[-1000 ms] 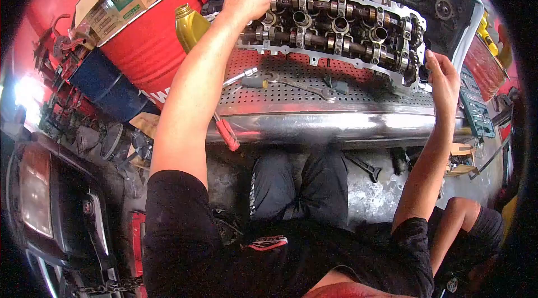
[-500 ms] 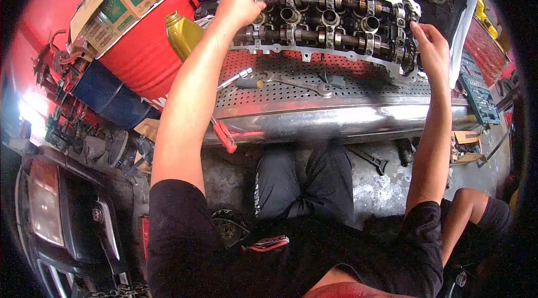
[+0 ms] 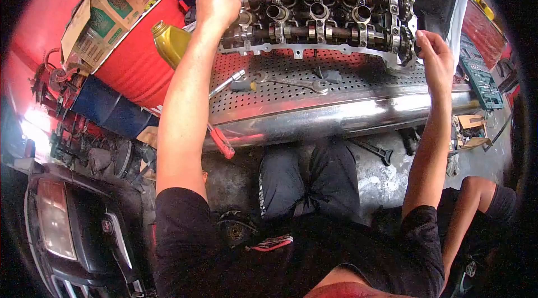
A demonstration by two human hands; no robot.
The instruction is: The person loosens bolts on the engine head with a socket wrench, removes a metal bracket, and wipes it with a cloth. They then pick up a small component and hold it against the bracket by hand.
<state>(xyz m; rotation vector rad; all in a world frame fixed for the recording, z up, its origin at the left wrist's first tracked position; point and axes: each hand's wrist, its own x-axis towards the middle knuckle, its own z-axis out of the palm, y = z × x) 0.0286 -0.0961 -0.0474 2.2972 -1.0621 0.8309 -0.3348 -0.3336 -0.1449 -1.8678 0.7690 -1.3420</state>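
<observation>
Right hand [image 3: 434, 57] slid lower, grips cylinder head [image 3: 319, 15] | left hand [image 3: 216, 3] grips opposite end

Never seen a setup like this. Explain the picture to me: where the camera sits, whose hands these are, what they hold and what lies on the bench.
The one camera is worn on the person's head and looks down, so both bare arms are the wearer's own. The left hand grips the left end of an engine cylinder head, a metal block with camshafts. The right hand holds its right end. It sits on a perforated metal bench. Nearer the person lie a wrench and a chrome-handled tool. A gold oil bottle is at the left.
</observation>
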